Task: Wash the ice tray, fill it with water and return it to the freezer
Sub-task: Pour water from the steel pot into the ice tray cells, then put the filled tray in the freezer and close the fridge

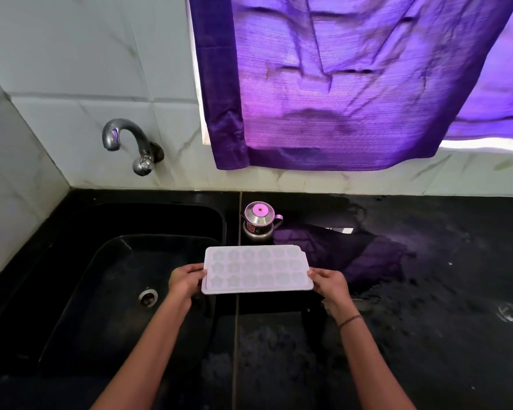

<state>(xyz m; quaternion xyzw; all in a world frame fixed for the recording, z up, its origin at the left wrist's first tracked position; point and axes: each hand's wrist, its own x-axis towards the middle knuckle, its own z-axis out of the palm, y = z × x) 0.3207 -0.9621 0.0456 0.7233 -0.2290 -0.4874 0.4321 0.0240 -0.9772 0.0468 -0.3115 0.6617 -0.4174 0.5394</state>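
A white ice tray [256, 269] is held level between the left hand [184, 280] and right hand [330, 284], each gripping a short end.

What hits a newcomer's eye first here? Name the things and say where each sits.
The white ice tray stands out, held at its short ends by the left hand and right hand above the right rim of the black sink. A bright purple curtain fills the upper right. A steel tap juts from the tiled wall over the sink.
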